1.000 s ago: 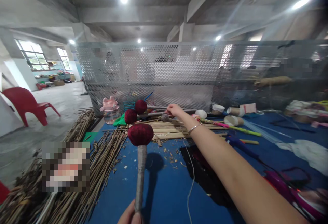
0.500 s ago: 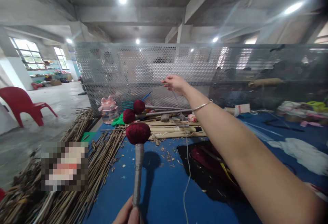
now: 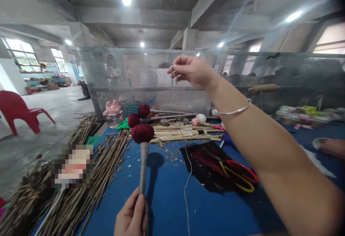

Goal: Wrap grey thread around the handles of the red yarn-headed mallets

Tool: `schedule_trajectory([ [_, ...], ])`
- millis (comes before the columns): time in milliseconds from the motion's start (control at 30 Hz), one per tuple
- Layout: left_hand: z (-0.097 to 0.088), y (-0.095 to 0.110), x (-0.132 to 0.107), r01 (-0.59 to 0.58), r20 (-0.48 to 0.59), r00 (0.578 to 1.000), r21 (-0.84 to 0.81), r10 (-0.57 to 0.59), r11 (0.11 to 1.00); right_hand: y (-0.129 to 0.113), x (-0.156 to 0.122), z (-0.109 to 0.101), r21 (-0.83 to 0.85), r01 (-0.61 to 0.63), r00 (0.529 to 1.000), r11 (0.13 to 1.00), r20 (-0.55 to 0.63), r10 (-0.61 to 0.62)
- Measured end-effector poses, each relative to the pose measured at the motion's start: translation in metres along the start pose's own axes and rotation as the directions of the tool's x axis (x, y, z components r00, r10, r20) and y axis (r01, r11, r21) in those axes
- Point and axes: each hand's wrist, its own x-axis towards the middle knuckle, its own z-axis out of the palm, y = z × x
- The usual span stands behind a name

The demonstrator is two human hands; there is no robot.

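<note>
My left hand (image 3: pixel 132 210) is closed round the lower handle of an upright stick like a padded mallet (image 3: pixel 142 133). It has a dark red velvety head and a shaft wrapped in grey thread. My right hand (image 3: pixel 188 70), silver bangle on the forearm, is raised in front of the perforated screen, pinching a thin grey thread (image 3: pixel 171 85) that hangs from its fingertips. A pale string (image 3: pixel 185 189) runs down across the blue table (image 3: pixel 167 207). Scissors (image 3: pixel 239 178) with red and yellow handles lie on black and dark red cloth (image 3: pixel 199 157).
Two similar dark red heads (image 3: pixel 134 120) lie behind, near a pink bottle (image 3: pixel 113 115). Bundled dry stalks (image 3: pixel 107 160) cover the table's left side. Pale sticks (image 3: pixel 172 135) lie across the back before the perforated screen (image 3: pixel 121 74). Another person's hand (image 3: pixel 332 148) shows at far right.
My right hand has come up and closer, with the thread hanging from it. The view has shifted, bringing the scissors out from behind my arm. My left hand still holds the stick upright.
</note>
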Motion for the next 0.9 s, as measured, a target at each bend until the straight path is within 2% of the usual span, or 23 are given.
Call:
schedule_trajectory([
  [33, 0.0, 0.003, -0.001, 0.018, 0.058, 0.998, 0.043, -0.021, 0.999, 0.002, -0.017, -0.002, -0.059, -0.052, 0.998, 0.997, 0.04, 0.054],
  [67, 0.0, 0.006, -0.002, -0.023, 0.076, 0.997, 0.068, 0.018, 0.997, 0.007, -0.035, -0.003, -0.139, -0.122, 0.987, 0.983, 0.091, 0.135],
  [133, -0.001, 0.01, -0.003, -0.096, 0.138, 0.987, 0.145, 0.076, 0.985, 0.022, -0.076, 0.001, -0.36, -0.276, 0.924, 0.891, 0.156, 0.349],
  [167, -0.001, 0.011, -0.002, -0.132, 0.187, 0.978, 0.181, 0.097, 0.975, 0.03, -0.098, 0.007, -0.477, -0.349, 0.887, 0.806, 0.108, 0.448],
  [200, -0.002, 0.012, -0.002, -0.174, 0.224, 0.966, 0.21, 0.126, 0.962, 0.038, -0.119, 0.017, -0.554, -0.399, 0.878, 0.731, -0.001, 0.478],
  [267, -0.001, 0.011, 0.001, -0.227, 0.274, 0.948, 0.24, 0.158, 0.944, 0.047, -0.157, 0.047, -0.57, -0.428, 0.883, 0.701, -0.1, 0.458],
  [333, 0.002, 0.011, 0.006, -0.281, 0.284, 0.938, 0.278, 0.2, 0.919, 0.047, -0.189, 0.089, -0.436, -0.469, 0.883, 0.768, -0.196, 0.427],
  [367, 0.005, 0.012, 0.008, -0.325, 0.287, 0.928, 0.314, 0.237, 0.892, 0.044, -0.202, 0.111, -0.284, -0.503, 0.864, 0.816, -0.16, 0.477],
  [400, 0.008, 0.013, 0.011, -0.378, 0.294, 0.914, 0.368, 0.28, 0.849, 0.04, -0.213, 0.133, -0.094, -0.55, 0.835, 0.83, -0.048, 0.548],
  [433, 0.012, 0.015, 0.013, -0.434, 0.295, 0.896, 0.425, 0.331, 0.794, 0.036, -0.222, 0.154, 0.063, -0.589, 0.805, 0.805, 0.128, 0.579],
  [467, 0.015, 0.017, 0.016, -0.472, 0.285, 0.881, 0.489, 0.377, 0.733, 0.032, -0.228, 0.171, 0.091, -0.594, 0.797, 0.799, 0.198, 0.571],
  [533, 0.021, 0.022, 0.02, -0.532, 0.276, 0.841, 0.577, 0.465, 0.619, 0.028, -0.235, 0.195, 0.101, -0.587, 0.796, 0.803, 0.255, 0.549],
  [600, 0.025, 0.025, 0.023, -0.573, 0.299, 0.8, 0.635, 0.519, 0.517, 0.03, -0.237, 0.203, 0.081, -0.58, 0.796, 0.811, 0.267, 0.543],
  [667, 0.027, 0.024, 0.027, -0.599, 0.34, 0.775, 0.662, 0.532, 0.45, 0.037, -0.235, 0.202, 0.154, -0.614, 0.779, 0.774, 0.276, 0.563],
  [800, 0.032, 0.019, 0.034, -0.625, 0.401, 0.743, 0.702, 0.536, 0.342, 0.053, -0.232, 0.192, 0.427, -0.701, 0.705, 0.571, 0.292, 0.647],
  [900, 0.039, 0.02, 0.036, -0.604, 0.397, 0.702, 0.772, 0.591, 0.2, 0.059, -0.231, 0.187, 0.484, -0.714, 0.682, 0.505, 0.318, 0.659],
])
